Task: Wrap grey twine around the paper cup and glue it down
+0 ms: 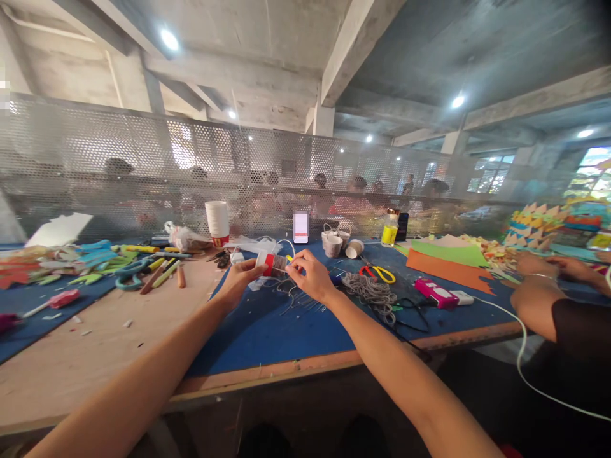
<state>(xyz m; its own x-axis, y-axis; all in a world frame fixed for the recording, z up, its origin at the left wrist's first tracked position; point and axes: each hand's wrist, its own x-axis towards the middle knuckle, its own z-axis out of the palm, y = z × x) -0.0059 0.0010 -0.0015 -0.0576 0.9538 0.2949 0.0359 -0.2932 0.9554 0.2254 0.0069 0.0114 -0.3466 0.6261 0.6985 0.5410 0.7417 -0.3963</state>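
My left hand (242, 275) is closed round a small paper cup (272, 263) lying on its side, white with a red band and partly wrapped in grey twine. My right hand (310, 275) pinches the twine at the cup's right end. Loose twine strands (296, 298) trail down onto the blue mat (267, 331). A heap of the same grey twine (370, 291) lies just right of my right hand.
Yellow-handled scissors (382, 273), a pink glue gun (435, 292), twine-wrapped cups (334, 243), a stack of white cups (217, 221), a yellow bottle (390, 232) and coloured paper (449, 264) lie about. Another person's arms (548, 286) rest at right. A mesh screen (143, 165) stands behind.
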